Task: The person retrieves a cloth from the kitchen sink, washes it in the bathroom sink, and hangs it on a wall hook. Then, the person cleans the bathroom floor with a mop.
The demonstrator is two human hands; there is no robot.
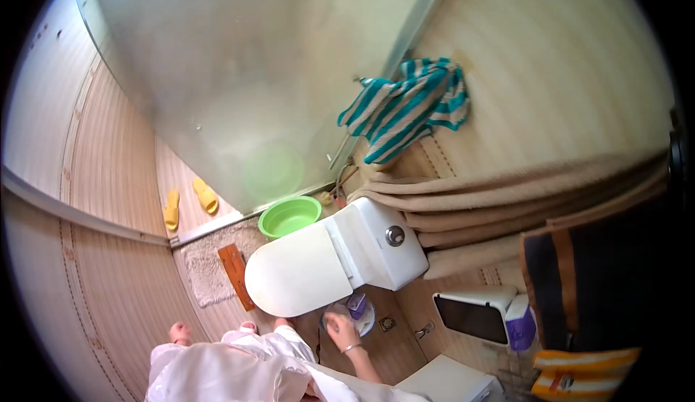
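Note:
My right hand (341,331), with a bracelet at the wrist, is over a round bin (369,318) beside the toilet (297,274). Its fingers are curled; what they hold, if anything, is too small to make out. A purple packet (357,305) lies at the bin, close to the fingertips. On the far left of my light clothing, my left hand (179,332) is small and blurred, near the wall and touching no object that I can see. The toilet lid is down.
A green basin (289,217) and a wooden stool (237,277) stand by the toilet, near a shaggy mat (205,270). Yellow slippers (205,196) lie behind the glass. A striped towel (413,109) and brown curtain (492,203) hang beyond. A white cabinet (449,380) is at the bottom right.

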